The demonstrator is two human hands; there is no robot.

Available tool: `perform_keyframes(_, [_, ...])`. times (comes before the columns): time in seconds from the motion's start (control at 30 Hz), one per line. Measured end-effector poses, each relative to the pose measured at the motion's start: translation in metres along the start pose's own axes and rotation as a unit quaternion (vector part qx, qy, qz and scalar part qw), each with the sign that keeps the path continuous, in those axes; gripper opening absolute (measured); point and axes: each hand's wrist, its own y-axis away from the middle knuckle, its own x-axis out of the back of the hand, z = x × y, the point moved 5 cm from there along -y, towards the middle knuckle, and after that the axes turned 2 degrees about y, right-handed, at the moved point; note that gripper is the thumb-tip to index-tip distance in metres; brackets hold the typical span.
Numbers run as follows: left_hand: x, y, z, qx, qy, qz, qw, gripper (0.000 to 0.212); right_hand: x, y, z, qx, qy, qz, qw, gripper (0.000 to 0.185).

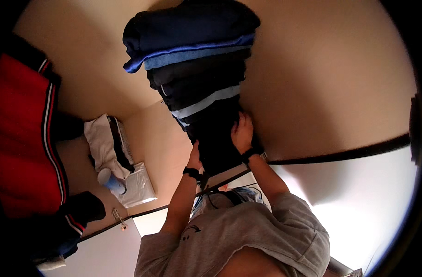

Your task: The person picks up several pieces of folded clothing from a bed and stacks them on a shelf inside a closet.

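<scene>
A tall stack of folded dark clothes [211,93] stretches from the top middle of the view down towards my torso. Navy and shiny blue fabric lies at its far end, with lighter blue and grey layers between black ones. The near black end sits between my two hands. My left hand [195,155] is against its left side, with the fingers partly hidden behind the cloth. On the right side, my right hand [243,133] presses flat with its fingers along the fabric. Both wrists wear dark bands.
At left is a red garment [23,138] with black parts and striped trim. Beside it are folded white cloth [101,142], a blue and white container [112,181] and a clear plastic package [140,188]. A small metal item [119,218] lies near the dark-edged tan surface's rim [335,157].
</scene>
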Motion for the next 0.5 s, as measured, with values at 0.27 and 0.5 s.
perform_keyframes(0.27, [0.039, -0.044, 0.001, -0.213, -0.184, 0.088, 0.956, 0.049, -0.057, 0.004, -0.007, 0.098, 0.143, -0.133, 0.976, 0.050])
perform_keyframes(0.5, [-0.027, -0.012, 0.033, -0.519, -0.625, 0.099, 0.575, 0.060, -0.090, -0.006, 0.031, 0.088, 0.130, -0.195, 0.968, 0.057])
